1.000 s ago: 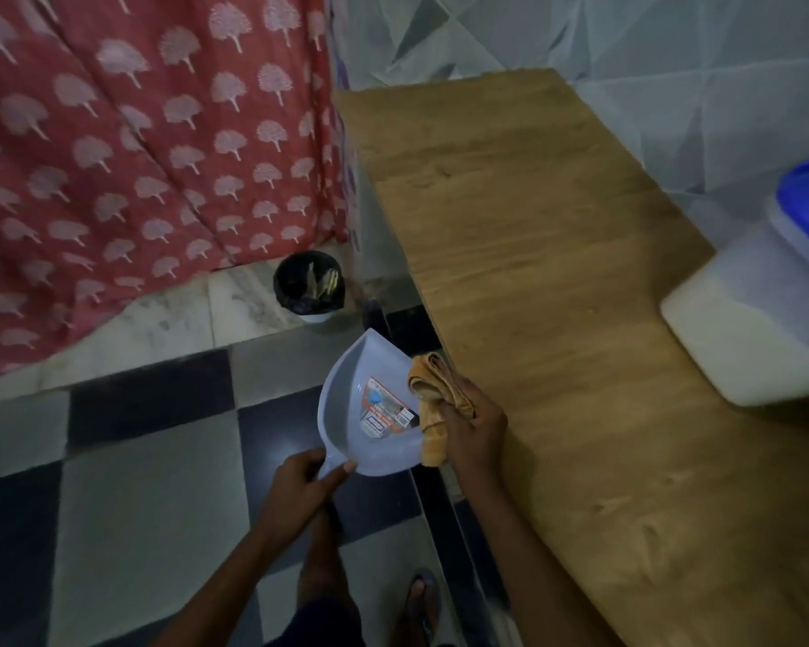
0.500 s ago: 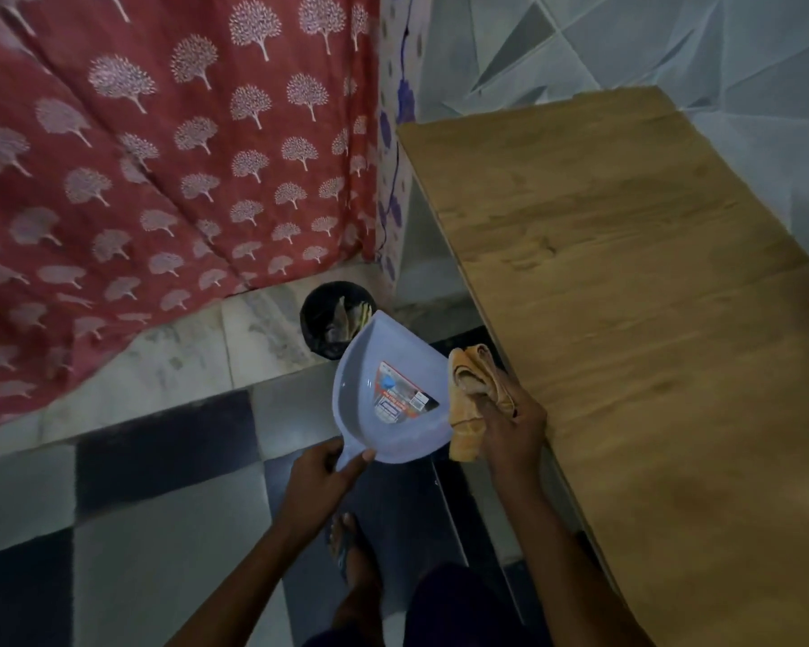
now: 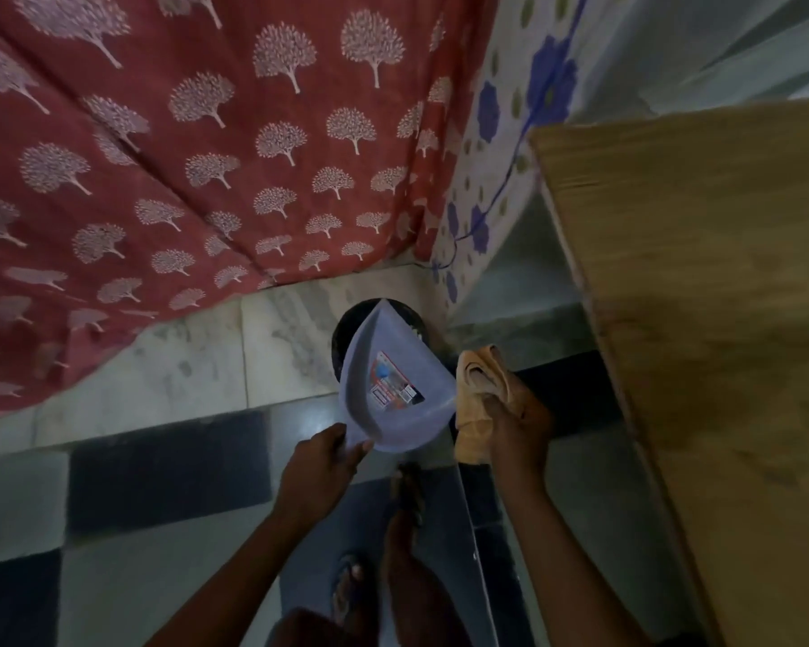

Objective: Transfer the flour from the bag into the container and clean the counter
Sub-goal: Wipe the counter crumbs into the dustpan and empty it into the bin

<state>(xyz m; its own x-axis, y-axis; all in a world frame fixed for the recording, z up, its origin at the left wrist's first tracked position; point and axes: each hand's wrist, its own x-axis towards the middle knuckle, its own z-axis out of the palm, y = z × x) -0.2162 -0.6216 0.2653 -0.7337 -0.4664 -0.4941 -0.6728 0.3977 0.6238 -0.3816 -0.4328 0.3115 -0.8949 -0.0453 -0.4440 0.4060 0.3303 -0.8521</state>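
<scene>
My left hand (image 3: 321,464) grips the handle of a pale blue dustpan (image 3: 395,382) with a label inside. The pan's front lip is tipped over a small black bin (image 3: 346,338) on the floor, hiding most of it. My right hand (image 3: 517,424) holds a crumpled yellow cloth (image 3: 479,394) just right of the pan. The wooden counter (image 3: 701,291) runs along the right side. The flour container and the bag are out of view.
A red curtain with tree prints (image 3: 183,170) hangs behind the bin, next to a white floral cloth (image 3: 500,147). The floor has black and pale tiles (image 3: 160,464). My feet (image 3: 360,586) stand below, close to the counter's base.
I have turned left and stepped toward the bin. The dustpan moved from the counter's edge to over the bin, and the white container with the blue lid left the view.
</scene>
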